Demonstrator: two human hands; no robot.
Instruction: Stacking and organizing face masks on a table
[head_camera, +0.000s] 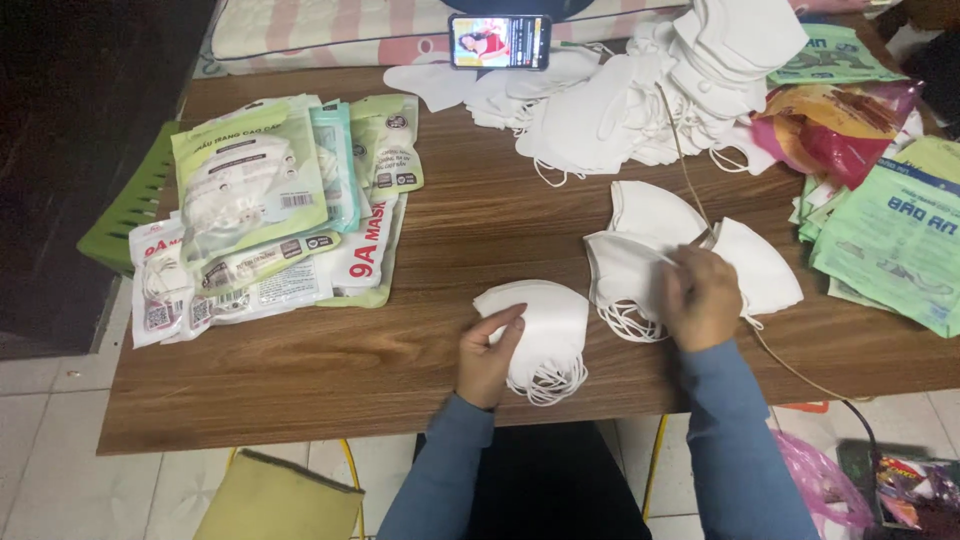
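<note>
A small stack of white face masks (540, 330) is lying near the front edge of the wooden desk (300, 370), ear loops trailing toward the person. The left hand (487, 358) is resting on its left side, fingers laid flat and pressing lightly on the top mask; that grip is closing on nothing, only steadying the stack. Just to the right, a second cluster of white masks (640, 265) is fanning out, and the right hand (703, 297) is curling over it, fingers bent down and pinching at the edge of one mask; how firmly that grip is closing cannot be told, since the fingertips are hidden under the knuckles.

This looks like sorting or counting: masks being drawn one at a time from the loose cluster and gathered into the neat stack. The next move would likely call for lifting a single mask free without dragging tangled loops along.

Both forearms, in blue sleeves, are reaching forward from the desk's near edge, wrists low.

Farther out, a big heap of loose masks (640, 100) is spreading across the back. Filled mask packets (250, 200) are lying at the left, empty green pouches (890, 230) at the right, and a phone (499, 41) is propped at the far edge.
</note>
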